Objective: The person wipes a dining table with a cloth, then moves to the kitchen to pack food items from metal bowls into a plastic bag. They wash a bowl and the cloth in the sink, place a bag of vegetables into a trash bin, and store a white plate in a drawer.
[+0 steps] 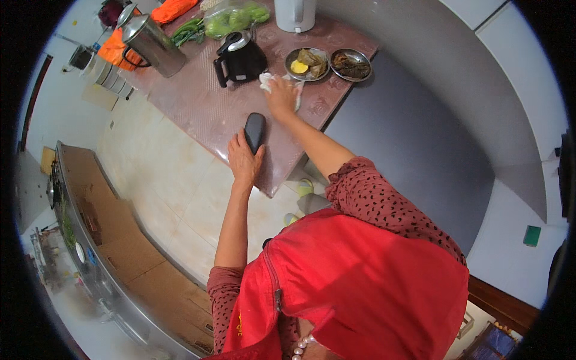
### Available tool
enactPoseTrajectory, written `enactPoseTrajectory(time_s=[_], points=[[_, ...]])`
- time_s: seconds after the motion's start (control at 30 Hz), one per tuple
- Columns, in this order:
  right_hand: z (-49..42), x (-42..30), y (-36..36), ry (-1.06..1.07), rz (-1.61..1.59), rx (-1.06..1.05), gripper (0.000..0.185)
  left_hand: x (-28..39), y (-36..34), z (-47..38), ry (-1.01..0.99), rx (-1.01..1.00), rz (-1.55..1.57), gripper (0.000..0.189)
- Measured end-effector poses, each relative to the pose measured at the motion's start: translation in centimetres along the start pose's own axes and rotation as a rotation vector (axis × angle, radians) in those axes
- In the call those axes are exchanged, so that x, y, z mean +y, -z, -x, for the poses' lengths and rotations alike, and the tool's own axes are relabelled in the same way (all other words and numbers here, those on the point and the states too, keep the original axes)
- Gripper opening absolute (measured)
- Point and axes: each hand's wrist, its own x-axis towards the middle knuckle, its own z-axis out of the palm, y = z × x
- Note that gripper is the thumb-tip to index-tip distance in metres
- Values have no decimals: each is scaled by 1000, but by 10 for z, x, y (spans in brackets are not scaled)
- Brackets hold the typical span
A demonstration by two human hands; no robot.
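My right hand [282, 96] presses a white cloth [298, 92] flat on the table [193, 108], which has a clear patterned cover. Just beyond it are a metal dish [307, 76] with a yellow item and wrapped food, and a second metal dish [351, 65] with dark food. A black kettle [245, 58] with a shiny lid stands left of the cloth. Near the table's front corner, my left hand [245, 157] is around the near end of a dark, elongated smooth object [255, 130]; its exact kind is unclear.
At the table's back stand a steel jug [153, 45], leafy greens [188, 32], a clear bag of green vegetables [234, 20], orange bags [118, 49] and a white appliance [295, 13]. A large grey surface [405, 121] adjoins the table's right edge. A metal-edged counter [121, 297] curves along the left.
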Motion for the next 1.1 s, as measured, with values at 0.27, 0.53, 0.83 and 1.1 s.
enactPoseTrajectory(time_s=[0.27, 0.53, 0.83, 1.1], points=[[25, -4, 22, 308, -113, -188, 40, -31, 0, -57, 177, 196, -49, 65], [71, 62, 116, 243, -535, -343, 29, 24, -20, -119, -85, 158, 177, 55], [-2, 223, 169, -643, -616, -320, 39, 91, -132, -197, 771, -386, 1368, 26], [-60, 264, 145, -776, -853, -653, 41, 92, -117, -193, 509, -235, 1135, 20]])
